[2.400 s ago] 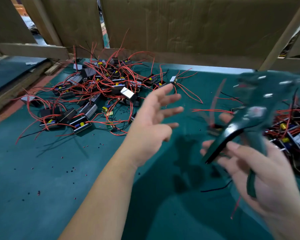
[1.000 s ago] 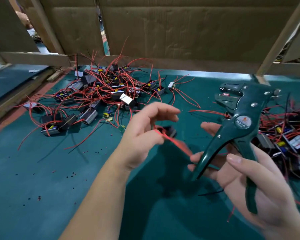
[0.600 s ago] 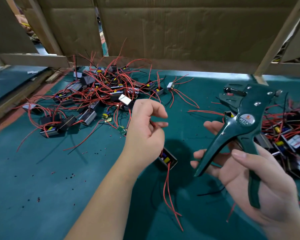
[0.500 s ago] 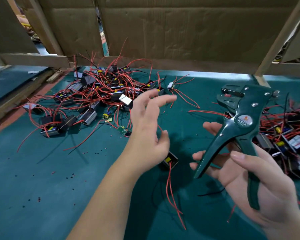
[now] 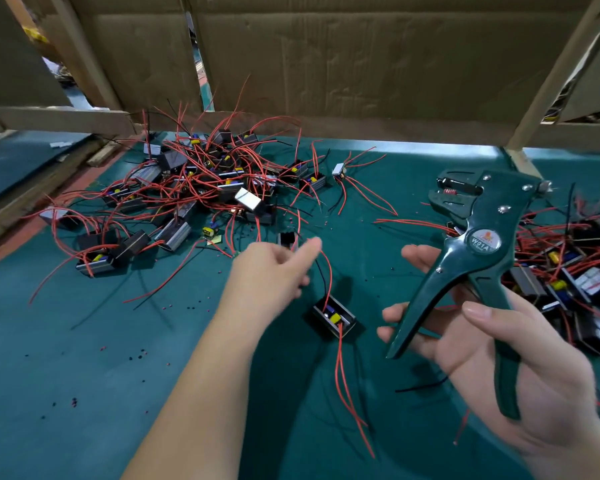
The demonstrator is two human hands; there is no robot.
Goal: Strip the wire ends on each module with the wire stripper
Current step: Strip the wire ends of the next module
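Change: since half a second ago the left hand (image 5: 272, 268) has been carried forward, off the loose module (image 5: 334, 315) and toward the tangle beyond. The module is left lying where it was, and the wire stripper (image 5: 482, 251) is hardly shifted.
Left pile (image 5: 201, 188): small box-shaped modules with dark cases, metal sides and yellow parts are heaped together, their thin red and black leads tangled. This is judged to be the stock still to be stripped, kept within the left hand's reach.
Surface (image 5: 66, 358): a matt green mat is seen, strewn with tiny red and dark crumbs (image 5: 137, 355), taken to be cut insulation.
Left hand: one of the fingers (image 5: 310, 244) is stretched out and the rest are curled. The hand is blurred, so whether a lead is pinched cannot be told.
Loose module: it is laid open side up on the surface between the two hands. One red and one black lead rise toward the left fingertips, and two long red leads trail toward the viewer.
Wire stripper: a dark green body with bright rivets and a round badge is held clear of the surface, head up and handles spread. No lead is seen in its mouth, so it is judged ready for a wire end.
Right hand (image 5: 520, 368): it is wrapped loosely about the handles, the thumb laid on the nearer one, so that the tool is kept open.
Right pile (image 5: 568, 271): more modules and red leads are stacked just beside the stripper, possibly the finished lot.
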